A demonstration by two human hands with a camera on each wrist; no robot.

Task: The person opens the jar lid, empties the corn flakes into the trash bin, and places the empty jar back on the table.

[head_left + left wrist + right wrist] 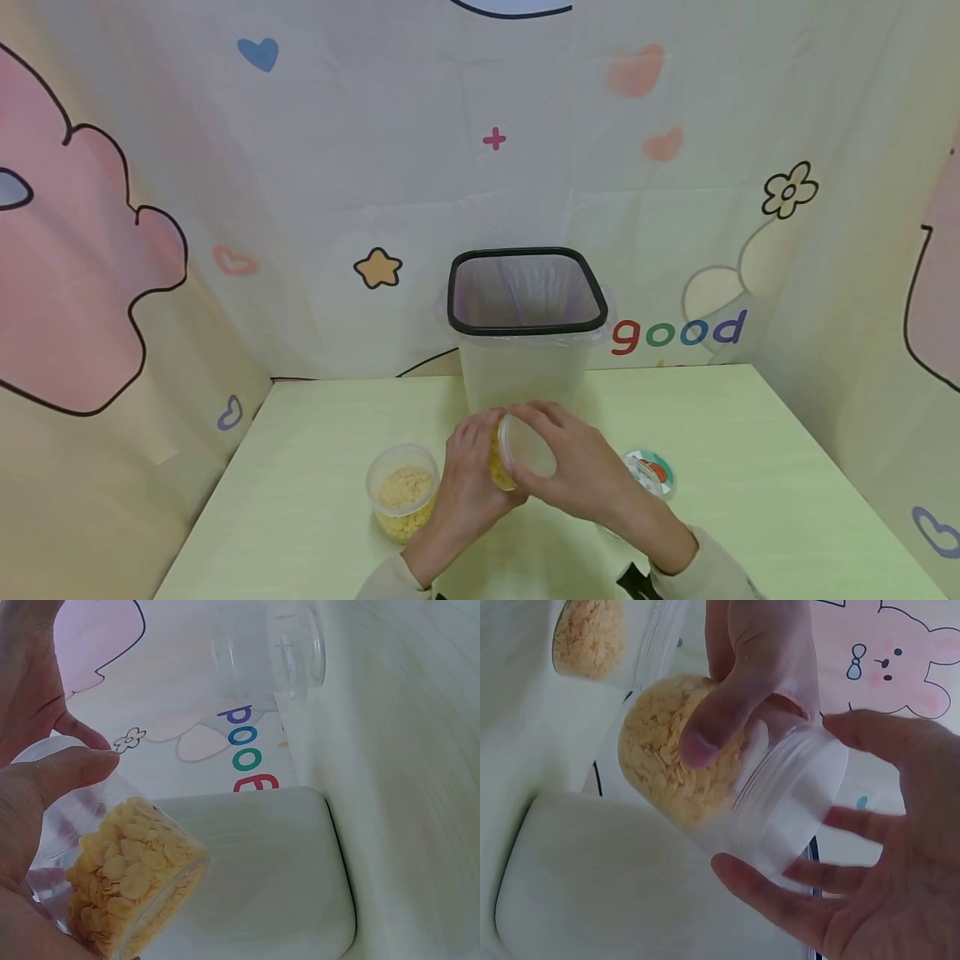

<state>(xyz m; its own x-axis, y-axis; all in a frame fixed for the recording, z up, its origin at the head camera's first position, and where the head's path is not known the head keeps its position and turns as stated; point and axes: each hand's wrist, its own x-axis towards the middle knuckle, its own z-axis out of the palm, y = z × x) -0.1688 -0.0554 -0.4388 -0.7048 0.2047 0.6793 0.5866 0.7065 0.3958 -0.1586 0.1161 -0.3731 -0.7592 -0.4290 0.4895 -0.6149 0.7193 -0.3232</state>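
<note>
My left hand [474, 471] grips a clear plastic jar [660, 750], tilted on its side and part full of yellow flakes [131, 859] that look like cereal. Around the jar's whitish lid [810, 791], my right hand [581, 467] has its thumb on one edge and its fingers on the other. In the head view this lid faces right. A second clear jar [402, 492], with pale flakes inside, stands on the table to the left of my left hand. The left wrist view shows a clear jar [262, 652] without visible contents.
Behind my hands stands a pale bin [525, 367] with a black rim and a clear liner. A round item with green and orange print [656, 471] lies right of my right forearm, partly hidden. A printed curtain [322, 167] surrounds the light table [300, 467].
</note>
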